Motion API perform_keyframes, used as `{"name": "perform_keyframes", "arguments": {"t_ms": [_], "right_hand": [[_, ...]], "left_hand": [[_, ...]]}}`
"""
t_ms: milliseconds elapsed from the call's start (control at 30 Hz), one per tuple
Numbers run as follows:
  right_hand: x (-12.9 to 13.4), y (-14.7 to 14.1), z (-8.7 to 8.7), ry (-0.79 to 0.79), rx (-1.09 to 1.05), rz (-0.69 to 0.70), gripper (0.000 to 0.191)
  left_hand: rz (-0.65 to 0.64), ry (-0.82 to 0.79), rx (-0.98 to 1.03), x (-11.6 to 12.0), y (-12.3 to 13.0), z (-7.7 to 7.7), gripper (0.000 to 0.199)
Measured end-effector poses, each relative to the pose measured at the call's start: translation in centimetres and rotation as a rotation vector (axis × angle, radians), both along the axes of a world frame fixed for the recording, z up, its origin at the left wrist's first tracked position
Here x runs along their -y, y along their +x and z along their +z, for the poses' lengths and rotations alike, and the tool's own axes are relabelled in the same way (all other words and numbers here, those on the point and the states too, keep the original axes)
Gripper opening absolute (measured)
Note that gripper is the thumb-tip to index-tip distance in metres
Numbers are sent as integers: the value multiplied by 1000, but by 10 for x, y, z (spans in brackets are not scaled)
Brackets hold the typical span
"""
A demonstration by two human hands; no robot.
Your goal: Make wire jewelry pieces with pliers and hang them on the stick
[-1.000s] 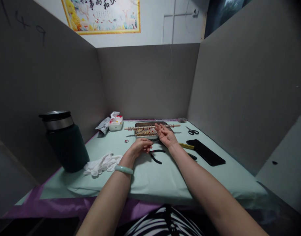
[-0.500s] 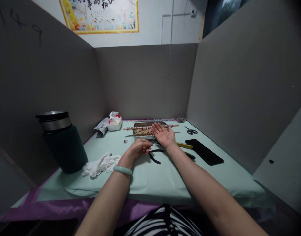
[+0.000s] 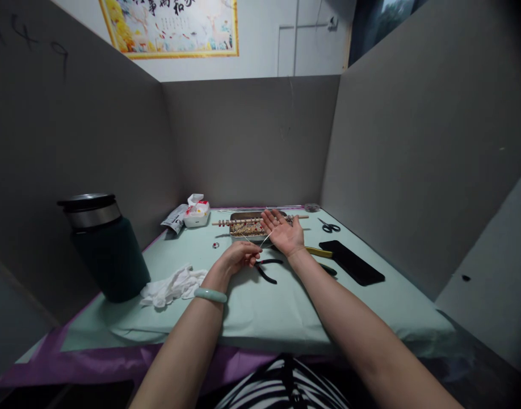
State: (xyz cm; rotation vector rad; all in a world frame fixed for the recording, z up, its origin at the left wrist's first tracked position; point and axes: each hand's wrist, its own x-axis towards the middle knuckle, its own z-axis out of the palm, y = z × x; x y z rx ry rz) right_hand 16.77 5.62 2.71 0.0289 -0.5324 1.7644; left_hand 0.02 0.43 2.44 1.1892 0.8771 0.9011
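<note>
My left hand (image 3: 240,255), with a pale green bangle (image 3: 210,295) on its wrist, pinches a thin wire (image 3: 265,239) between thumb and fingers. The wire slants up toward my right palm. My right hand (image 3: 285,234) lies palm up with its fingers stretched out; anything small on the palm is too fine to make out. Just behind both hands is a metal tray (image 3: 236,234) of gold-coloured beads. Across the tray rests a wooden stick (image 3: 223,223) carrying several rings with red stones. One loose ring (image 3: 215,245) sits left of the tray.
Black-handled pliers (image 3: 267,271) lie below my left hand. Yellow-handled pliers (image 3: 320,251), a black phone (image 3: 353,262) and scissors (image 3: 330,226) are on the right. A dark green bottle (image 3: 109,250), white cloth (image 3: 174,287) and tissue pack (image 3: 197,212) stand left. Grey partitions enclose the table.
The wire in my left hand now shows more clearly, tilted toward my right palm. Both hands stay nearly in place, and the whole view has shifted slightly.
</note>
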Motion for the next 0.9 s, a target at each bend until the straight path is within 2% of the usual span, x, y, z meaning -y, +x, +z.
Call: {"name": "perform_keyframes", "arguments": {"t_ms": [900], "right_hand": [[9,-1,9,56,31,-30,73]], "left_hand": [[3,5,2,-3,-2,-3,9]]}}
